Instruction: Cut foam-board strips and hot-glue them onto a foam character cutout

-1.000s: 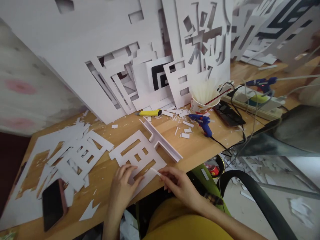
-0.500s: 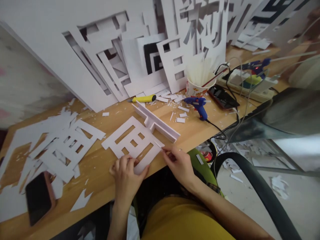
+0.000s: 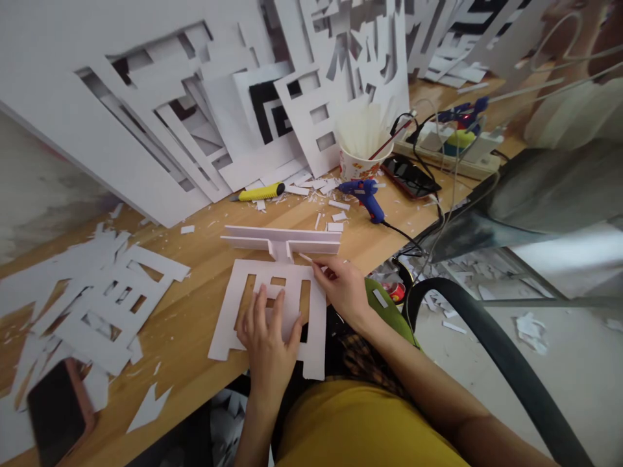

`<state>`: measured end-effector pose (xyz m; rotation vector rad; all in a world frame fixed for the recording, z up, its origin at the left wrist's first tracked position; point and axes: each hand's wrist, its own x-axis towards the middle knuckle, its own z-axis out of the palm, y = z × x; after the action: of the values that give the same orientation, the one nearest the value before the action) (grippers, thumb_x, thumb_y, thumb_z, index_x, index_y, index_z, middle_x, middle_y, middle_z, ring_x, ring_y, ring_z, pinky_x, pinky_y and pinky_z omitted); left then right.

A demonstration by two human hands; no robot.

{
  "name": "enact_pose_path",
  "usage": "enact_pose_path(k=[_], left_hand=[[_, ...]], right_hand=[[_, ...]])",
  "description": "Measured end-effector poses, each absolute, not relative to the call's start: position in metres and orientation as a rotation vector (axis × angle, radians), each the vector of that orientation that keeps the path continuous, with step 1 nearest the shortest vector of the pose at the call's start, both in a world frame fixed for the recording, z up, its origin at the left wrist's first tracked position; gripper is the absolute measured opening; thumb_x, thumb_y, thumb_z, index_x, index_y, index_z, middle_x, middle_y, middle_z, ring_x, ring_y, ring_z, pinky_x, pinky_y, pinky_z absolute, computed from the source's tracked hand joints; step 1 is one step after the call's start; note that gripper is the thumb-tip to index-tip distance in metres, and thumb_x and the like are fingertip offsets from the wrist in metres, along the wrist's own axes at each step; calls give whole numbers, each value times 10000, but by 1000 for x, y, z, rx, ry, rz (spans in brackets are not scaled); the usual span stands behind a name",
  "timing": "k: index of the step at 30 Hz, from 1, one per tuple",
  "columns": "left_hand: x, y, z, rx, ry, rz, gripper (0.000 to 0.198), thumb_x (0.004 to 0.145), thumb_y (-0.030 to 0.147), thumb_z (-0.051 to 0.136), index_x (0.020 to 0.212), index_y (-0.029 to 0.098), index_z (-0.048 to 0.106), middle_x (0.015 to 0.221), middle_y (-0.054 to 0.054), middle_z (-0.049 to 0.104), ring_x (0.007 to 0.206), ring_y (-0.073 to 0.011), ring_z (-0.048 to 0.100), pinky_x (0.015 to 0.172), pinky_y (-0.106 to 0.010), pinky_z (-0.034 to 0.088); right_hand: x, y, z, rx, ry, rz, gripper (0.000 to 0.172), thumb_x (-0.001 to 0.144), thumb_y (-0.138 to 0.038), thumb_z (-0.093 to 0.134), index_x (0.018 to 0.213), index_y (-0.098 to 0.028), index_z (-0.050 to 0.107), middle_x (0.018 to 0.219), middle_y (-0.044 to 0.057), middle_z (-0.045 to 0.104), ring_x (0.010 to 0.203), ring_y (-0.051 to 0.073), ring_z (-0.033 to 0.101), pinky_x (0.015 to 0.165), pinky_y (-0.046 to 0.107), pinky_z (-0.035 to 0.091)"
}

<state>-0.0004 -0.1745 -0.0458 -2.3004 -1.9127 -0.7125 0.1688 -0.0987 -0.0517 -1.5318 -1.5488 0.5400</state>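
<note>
A white foam-board cutout shaped like a character [image 3: 318, 311] lies on the wooden table [image 3: 195, 272] in front of me, its near edge hanging over the table's edge. My left hand [image 3: 268, 337] rests flat on its middle, fingers spread. My right hand [image 3: 341, 285] sits at the cutout's upper right corner and pinches a small white foam strip [image 3: 306, 258] between thumb and fingers. The cutout's top bar [image 3: 282, 237] has raised glued side walls.
A blue glue gun [image 3: 363, 194], a yellow utility knife [image 3: 257, 192], a paper cup of glue sticks [image 3: 363, 162] and scraps lie behind. Large cut foam boards [image 3: 160, 117] lean at the back. Another cutout [image 3: 107, 305] and a phone [image 3: 53, 408] lie left. A chair arm [image 3: 487, 350] curves at right.
The cutout has been turned from a slanted position to square with me and pulled closer. My left hand moved onto its middle; my right hand followed its corner with the strip.
</note>
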Motion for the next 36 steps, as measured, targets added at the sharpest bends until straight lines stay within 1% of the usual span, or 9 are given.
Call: enact_pose_path(k=[2, 4, 14, 17, 20, 31, 36], left_hand=[[-2, -173, -50, -2307, -1909, -663, 493, 910, 387, 614, 1353, 186, 539, 1465, -204, 494, 1338, -373, 461, 1082, -558, 327], [-3, -171, -53, -2303, -1913, -658, 486, 908, 379, 612, 1350, 190, 549, 1457, -199, 508, 1318, -368, 484, 1089, -563, 325], [-2, -172, -54, -2308, -1920, -661, 503, 896, 352, 612, 1367, 186, 548, 1459, -202, 506, 1318, -375, 483, 1078, -566, 344], [-1, -172, -55, -2304, -1901, -674, 505, 892, 346, 613, 1361, 170, 550, 1447, -211, 513, 1316, -374, 483, 1077, -563, 352], [-1, -172, -56, -2295, -1907, -683, 509, 889, 345, 616, 1366, 182, 546, 1450, -204, 511, 1317, -369, 485, 1073, -562, 356], [0, -173, -56, -2290, -1948, -683, 511, 897, 348, 603, 1379, 194, 531, 1468, -193, 494, 1322, -358, 479, 1077, -552, 353], [0, -172, -56, -2290, -1949, -687, 508, 896, 345, 605, 1374, 189, 529, 1465, -200, 493, 1320, -359, 480, 1072, -558, 356]], right_hand=[[166, -92, -55, -1509, -1582, 511, 202, 920, -284, 561, 930, -200, 744, 770, 41, 714, 637, 147, 621, 656, 263, 482], [163, -88, -58, -1511, -1615, 488, 206, 927, -285, 555, 934, -209, 746, 790, 44, 718, 660, 150, 628, 670, 263, 483], [161, -85, -65, -1552, -1650, 449, 197, 925, -293, 572, 916, -204, 748, 733, 30, 690, 634, 137, 602, 634, 251, 435], [160, -85, -65, -1554, -1669, 467, 228, 939, -325, 555, 878, -203, 737, 718, 29, 682, 627, 135, 593, 623, 249, 425], [160, -85, -65, -1549, -1693, 483, 265, 954, -349, 531, 860, -203, 731, 711, 28, 681, 621, 136, 588, 616, 250, 416], [162, -87, -66, -1490, -1787, 513, 262, 977, -334, 505, 951, -198, 726, 774, 41, 698, 649, 145, 608, 639, 254, 429], [165, -87, -62, -1488, -1840, 512, 276, 992, -339, 474, 975, -212, 719, 801, 42, 696, 701, 156, 623, 670, 259, 446]])
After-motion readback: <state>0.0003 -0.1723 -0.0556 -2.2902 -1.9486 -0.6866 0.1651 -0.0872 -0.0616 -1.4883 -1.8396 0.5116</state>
